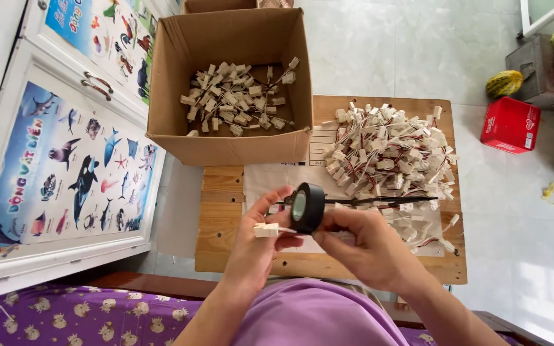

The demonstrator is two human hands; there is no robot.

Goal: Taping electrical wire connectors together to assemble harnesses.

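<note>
Black, glossy electrical tape roll (307, 207) is pinched in the right hand (365, 247) above the wooden worktop (222, 221). Left hand (258, 247) grips a white plastic connector (267, 230). Loose wired connectors (389, 150) lie heaped beyond; a cardboard box (231, 138) holds others.

Two bare forearms, hands without rings or gloves; purple garment below, patterned with small pale figures

Bare surface (222, 224) lies left of the hands; cardboard box (226, 144) blocks ahead, connector pile (389, 150) blocks right.
</note>
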